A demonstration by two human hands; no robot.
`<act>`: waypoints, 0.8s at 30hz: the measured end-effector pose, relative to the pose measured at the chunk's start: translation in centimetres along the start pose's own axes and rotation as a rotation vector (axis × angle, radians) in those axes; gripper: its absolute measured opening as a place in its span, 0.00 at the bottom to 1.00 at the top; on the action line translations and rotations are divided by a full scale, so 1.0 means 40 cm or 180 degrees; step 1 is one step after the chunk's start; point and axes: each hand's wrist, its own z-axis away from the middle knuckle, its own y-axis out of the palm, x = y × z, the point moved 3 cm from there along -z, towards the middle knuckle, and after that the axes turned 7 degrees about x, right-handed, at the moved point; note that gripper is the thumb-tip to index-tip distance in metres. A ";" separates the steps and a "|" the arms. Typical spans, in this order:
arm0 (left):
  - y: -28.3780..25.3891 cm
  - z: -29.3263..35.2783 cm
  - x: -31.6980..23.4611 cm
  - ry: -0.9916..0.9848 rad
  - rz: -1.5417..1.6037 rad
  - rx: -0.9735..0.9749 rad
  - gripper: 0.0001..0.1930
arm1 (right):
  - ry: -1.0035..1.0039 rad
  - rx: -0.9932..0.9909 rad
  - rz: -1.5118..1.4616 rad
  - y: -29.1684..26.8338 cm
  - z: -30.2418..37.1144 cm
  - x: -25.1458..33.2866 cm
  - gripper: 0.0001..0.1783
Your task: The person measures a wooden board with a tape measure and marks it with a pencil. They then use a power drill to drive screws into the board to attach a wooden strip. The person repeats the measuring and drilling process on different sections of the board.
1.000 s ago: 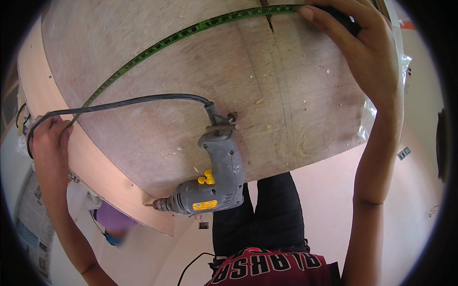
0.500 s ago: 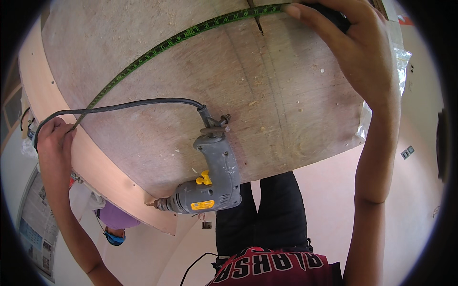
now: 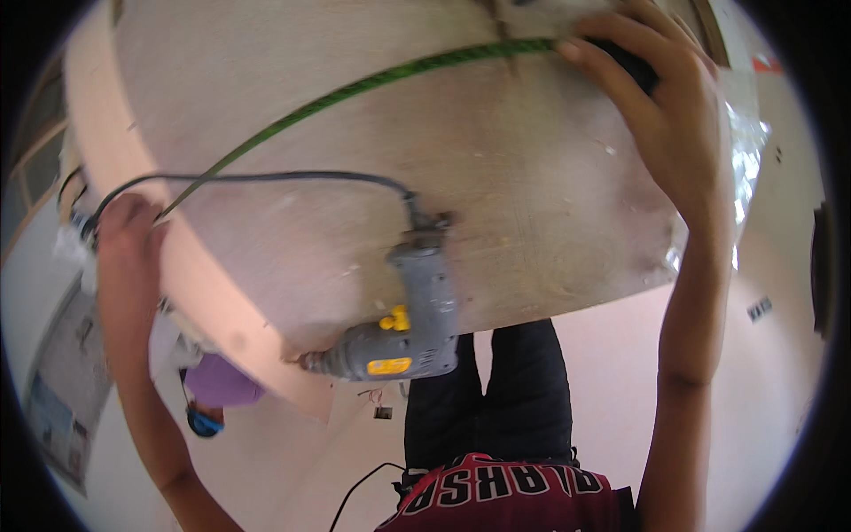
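A tape measure's green blade (image 3: 355,87) arches across a worn plywood board (image 3: 567,204), blurred by motion. My right hand (image 3: 674,97) is closed around its dark case (image 3: 631,64) at the far right. At the left, my left hand (image 3: 131,232) pinches the blade's free end by the outer edge of a pale wood strip (image 3: 199,266); the exact tip is hidden by my fingers. Between my hands and nearer to me, a grey corded drill (image 3: 425,297) with a yellow trigger lies on the board, its bit pointing left over the strip.
The drill's black cord (image 3: 292,176) runs left, passing under or beside my left hand. Crumpled clear plastic (image 3: 746,168) hangs by the board's right edge. A person in a purple top (image 3: 217,381) is beyond the strip, lower left. Wood dust specks the board.
The whole view has shifted and blurred; board and drill now appear slightly to the right. Both hands keep their hold on the tape measure, the right one sitting slightly lower in the picture.
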 end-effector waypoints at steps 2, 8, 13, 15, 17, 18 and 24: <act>-0.010 0.052 -0.054 -0.0061 -0.0283 0.0134 0.26 | -0.0332 -0.0321 0.0317 0.011 0.018 -0.010 0.13; -0.306 -0.051 0.035 -0.0163 0.1368 -0.1084 0.18 | 0.0061 -0.0185 0.0070 -0.030 -0.011 0.035 0.10; -0.317 -0.441 0.381 -0.1472 0.1359 -0.1589 0.55 | 0.0021 -0.0169 -0.0026 -0.040 -0.021 0.069 0.10; -0.276 -0.562 0.537 -0.0882 0.2334 -0.0326 0.58 | -0.0023 -0.0158 -0.0056 -0.040 -0.024 0.083 0.09; -0.241 -0.580 0.586 -0.1366 0.3354 -0.0182 0.59 | -0.0033 -0.0148 -0.0082 -0.045 -0.027 0.076 0.09; -0.223 -0.584 0.596 -0.1603 0.3868 -0.0106 0.60 | -0.0014 -0.0129 -0.0086 -0.047 -0.026 0.073 0.09; -0.183 -0.571 0.529 -0.1420 0.4163 -0.0192 0.56 | 0.0113 -0.0030 -0.0073 -0.050 -0.032 0.063 0.09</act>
